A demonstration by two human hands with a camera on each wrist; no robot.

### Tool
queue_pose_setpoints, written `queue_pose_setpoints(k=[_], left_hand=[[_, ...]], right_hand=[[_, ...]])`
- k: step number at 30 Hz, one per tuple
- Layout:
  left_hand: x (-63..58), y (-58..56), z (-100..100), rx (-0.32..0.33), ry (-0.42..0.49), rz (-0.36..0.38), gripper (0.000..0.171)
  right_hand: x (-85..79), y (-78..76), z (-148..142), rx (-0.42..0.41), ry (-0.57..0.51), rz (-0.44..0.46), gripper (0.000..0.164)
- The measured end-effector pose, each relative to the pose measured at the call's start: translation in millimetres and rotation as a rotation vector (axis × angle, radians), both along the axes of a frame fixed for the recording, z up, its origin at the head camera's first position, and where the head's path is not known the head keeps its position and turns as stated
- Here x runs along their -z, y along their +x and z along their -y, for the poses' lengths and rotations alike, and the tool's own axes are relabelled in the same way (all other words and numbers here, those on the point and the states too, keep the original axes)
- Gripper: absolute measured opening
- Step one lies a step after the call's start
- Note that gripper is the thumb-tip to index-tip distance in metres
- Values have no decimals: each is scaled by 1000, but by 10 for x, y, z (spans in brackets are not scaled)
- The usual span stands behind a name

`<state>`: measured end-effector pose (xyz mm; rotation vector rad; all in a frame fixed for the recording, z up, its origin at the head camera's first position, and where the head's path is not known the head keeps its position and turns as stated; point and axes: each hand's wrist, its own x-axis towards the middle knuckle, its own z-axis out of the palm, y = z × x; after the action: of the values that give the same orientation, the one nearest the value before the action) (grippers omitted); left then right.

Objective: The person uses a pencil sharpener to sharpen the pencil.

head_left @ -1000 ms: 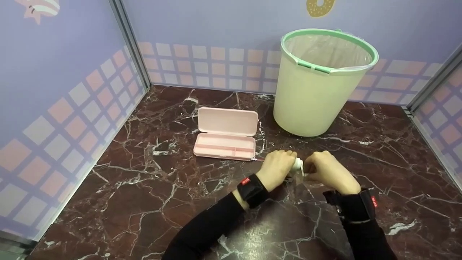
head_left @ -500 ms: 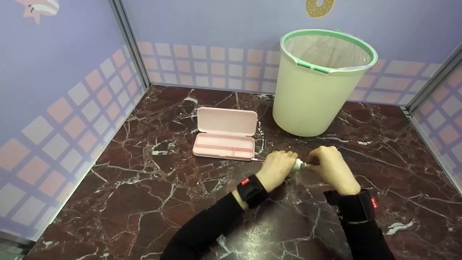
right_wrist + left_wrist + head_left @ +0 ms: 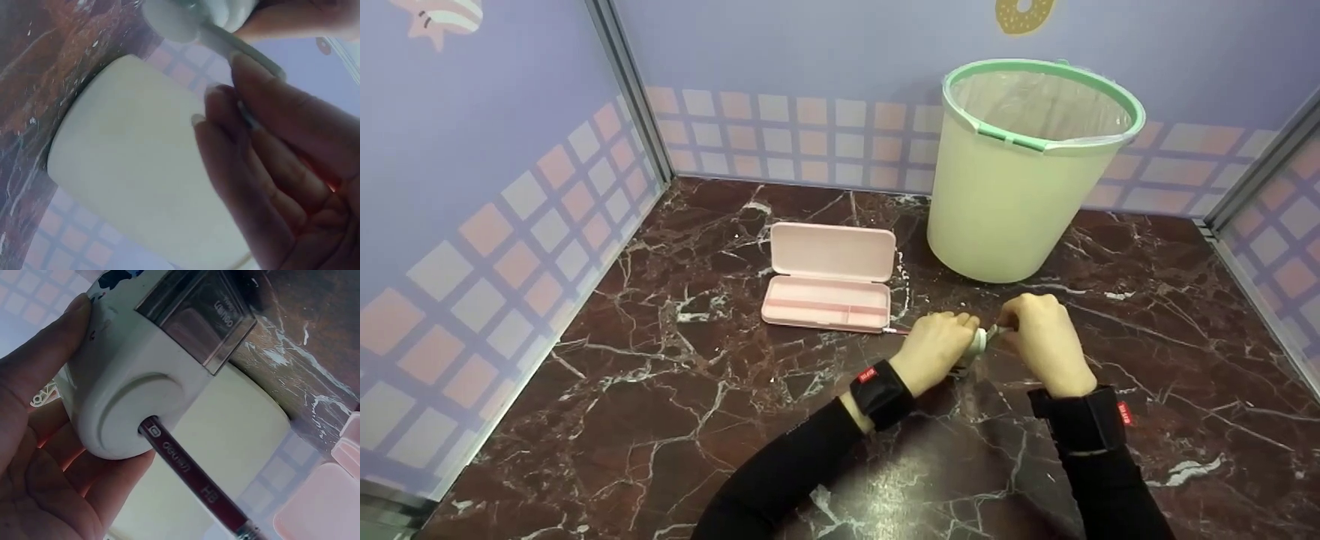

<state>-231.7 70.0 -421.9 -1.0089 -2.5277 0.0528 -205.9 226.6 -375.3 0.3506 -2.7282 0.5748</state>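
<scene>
My left hand grips a white rotary pencil sharpener, its thumb on one side and fingers curled beneath. A dark red HB pencil sticks out of the sharpener's round hole; its tip is hidden inside. The sharpener has a clear shavings drawer. On the other end, my right hand pinches the crank handle between thumb and fingers. In the head view, the left hand covers most of the sharpener.
An open pink pencil case with divided compartments lies left of the hands. Behind them stands a tall pale green bin with a plastic liner. Patterned panels enclose the marbled table.
My right hand has swung with the crank handle, from low beside the sharpener to a higher position. The left hand, sharpener and pencil have stayed almost in place.
</scene>
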Motion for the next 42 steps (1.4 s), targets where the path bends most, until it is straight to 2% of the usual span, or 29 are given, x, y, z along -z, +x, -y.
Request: queue_pose_setpoints(k=[8,12,20,29,33,37,42], left_hand=[[-8,-20,9,-4,-12,30,17],[-10,-20,-2,-3,-26,20,15],[-5,-44,-7,4,-32,-5,17],[3,-42,3,13,-38,-3,21],[2,-41,1,15,-34,27,32],[2,-45,1,21,-40,48,37],[-11,-44,-3,13,-44,64,38]], right_hand=[[26,-47,33,39,17,-36,14],[44,-69,34,61,22,-56,11],[90,-239,27,72,58,-59,8],[254,-520,-26,13,96,27,9],[326,-625,-57,-43,125,105,9],[389,-689,-82,-97,156,183,9],[418,-714,-93,-136,177,212,16]])
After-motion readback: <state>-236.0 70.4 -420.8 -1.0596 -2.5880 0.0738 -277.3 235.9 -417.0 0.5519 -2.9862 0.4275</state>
